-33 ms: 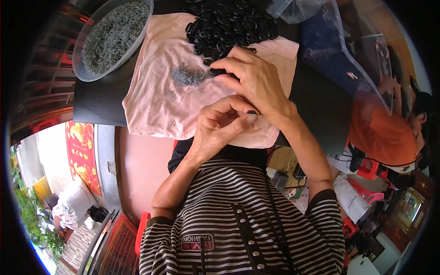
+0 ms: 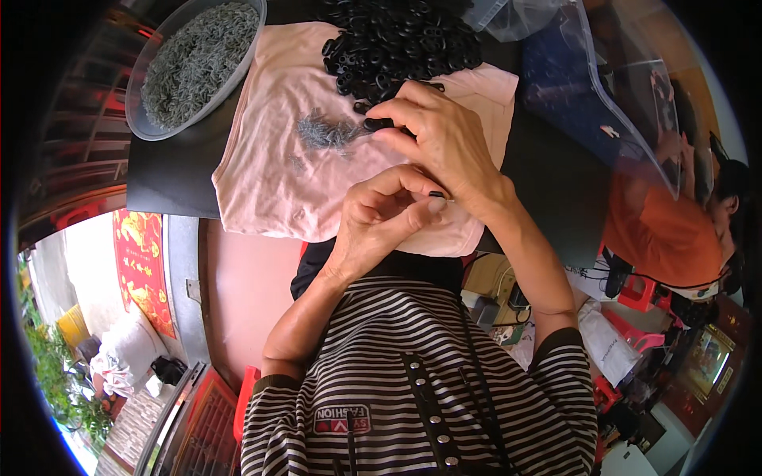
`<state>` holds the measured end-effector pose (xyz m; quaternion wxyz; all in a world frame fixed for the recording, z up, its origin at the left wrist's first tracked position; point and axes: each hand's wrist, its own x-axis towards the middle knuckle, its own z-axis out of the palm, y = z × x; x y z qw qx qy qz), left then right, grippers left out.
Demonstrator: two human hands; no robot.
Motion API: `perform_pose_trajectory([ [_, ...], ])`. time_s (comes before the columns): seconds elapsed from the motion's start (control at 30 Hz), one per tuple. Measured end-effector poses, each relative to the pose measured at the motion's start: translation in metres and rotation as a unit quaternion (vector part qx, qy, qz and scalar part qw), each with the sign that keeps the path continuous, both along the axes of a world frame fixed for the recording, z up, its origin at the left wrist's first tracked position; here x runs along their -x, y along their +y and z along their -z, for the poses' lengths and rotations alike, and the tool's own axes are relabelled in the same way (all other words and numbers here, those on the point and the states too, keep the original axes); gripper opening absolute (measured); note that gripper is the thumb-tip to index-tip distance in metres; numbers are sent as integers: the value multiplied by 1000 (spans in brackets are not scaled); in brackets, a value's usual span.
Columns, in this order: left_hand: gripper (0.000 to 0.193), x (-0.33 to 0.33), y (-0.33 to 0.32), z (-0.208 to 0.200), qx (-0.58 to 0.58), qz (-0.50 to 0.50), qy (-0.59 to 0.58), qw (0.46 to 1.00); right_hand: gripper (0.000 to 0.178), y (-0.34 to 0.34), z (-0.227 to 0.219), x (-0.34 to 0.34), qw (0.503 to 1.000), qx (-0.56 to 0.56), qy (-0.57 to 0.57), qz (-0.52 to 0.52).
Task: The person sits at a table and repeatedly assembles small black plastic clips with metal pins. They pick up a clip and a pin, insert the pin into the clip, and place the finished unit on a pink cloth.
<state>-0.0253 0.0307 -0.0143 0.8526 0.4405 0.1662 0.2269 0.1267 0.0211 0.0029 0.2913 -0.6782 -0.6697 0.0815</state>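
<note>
My left hand (image 2: pixel 379 214) is closed in a pinch, holding a small black plastic piece (image 2: pixel 436 193) between thumb and fingertips. Just above it, my right hand (image 2: pixel 444 139) has thumb and fingers curled round another small black piece (image 2: pixel 378 124); part of that piece is hidden. The right fingertips are beside a little heap of thin grey spring-like bits (image 2: pixel 324 131) on a pink cloth (image 2: pixel 270 170). Beyond the right hand lies a large pile of black, looped, clasp-like plastic pieces (image 2: pixel 401 51).
A clear round tub (image 2: pixel 135 119) full of grey spring-like bits stands at the far left of the dark table (image 2: pixel 171 178). At the far right are a clear plastic container (image 2: pixel 635 111) and a blue surface (image 2: pixel 548 79). A person in orange (image 2: pixel 667 230) sits to the right.
</note>
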Motion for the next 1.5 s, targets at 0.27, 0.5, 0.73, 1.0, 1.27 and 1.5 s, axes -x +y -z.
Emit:
perform_pose_trajectory([
  [0.27, 10, 0, -1, 2, 6, -4, 1, 1000, 14, 3, -11, 2, 998, 48, 51, 6],
  [0.5, 8, 0, 0, 0, 17, -23, -26, 999, 14, -15, -25, -4, 987, 3, 156, 45],
  [0.73, 11, 0, 2, 0, 31, -50, -12, 998, 21, -38, -38, 1, 974, -64, 192, 99],
  [1.0, 12, -2, 2, 1, 13, -102, -25, 994, 19, -51, -47, -4, 988, -71, 121, 70],
  [1.27, 13, -9, 4, -7, -111, -157, -62, 979, 22, -59, -42, -4, 958, -33, 277, 66],
  [1.5, 15, -11, 1, -5, -132, -154, -42, 978, 22, -60, -41, -4, 945, -44, 308, 101],
])
